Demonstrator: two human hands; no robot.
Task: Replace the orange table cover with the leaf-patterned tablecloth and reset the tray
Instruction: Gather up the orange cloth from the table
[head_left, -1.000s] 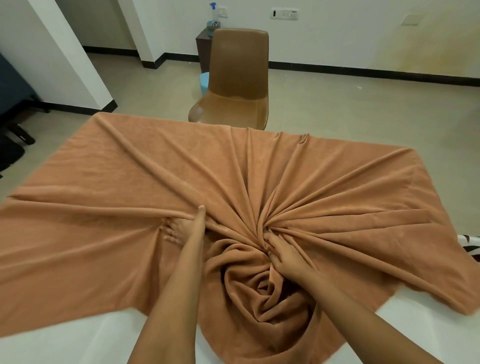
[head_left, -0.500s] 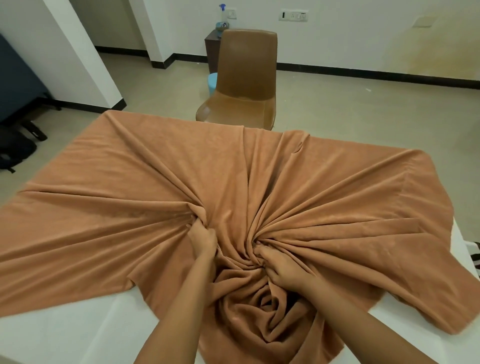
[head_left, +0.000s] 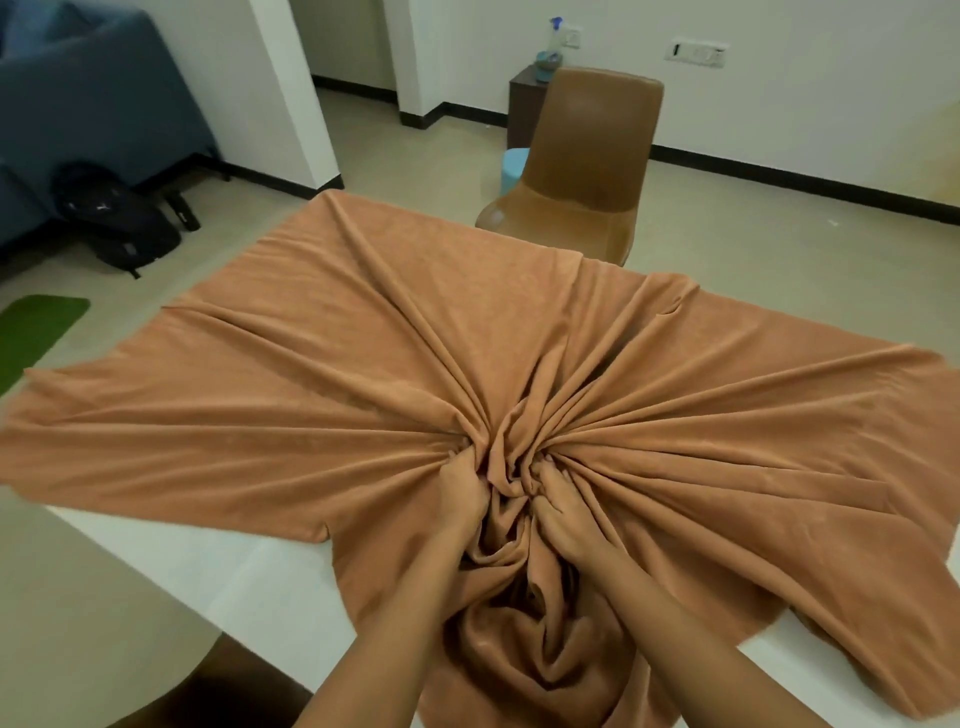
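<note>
On the white table (head_left: 218, 566), both left hand (head_left: 462, 486) and right hand (head_left: 558, 506) clutch the bunched orange fabric cover (head_left: 363, 374); removal is partial, and neither the leaf-patterned cloth nor the tray is visible.

Cover (head_left: 363, 364): uniform orange-brown, one shade throughout. Desk (head_left: 182, 561): white. Chair (head_left: 592, 156): glossy mid-brown. Floor (head_left: 779, 249): pale beige. Walls (head_left: 805, 104): white, with a black skirting band (head_left: 779, 181) at the base. Sofa (head_left: 104, 114): dark blue. Mat (head_left: 36, 327): bright green. Bag (head_left: 124, 223): black. Cabinet (head_left: 524, 109) behind the chair: dark brown. Tub (head_left: 514, 169) beside the chair: light blue. Spray bottle (head_left: 556, 31) on the cabinet: blue trigger head.
</note>
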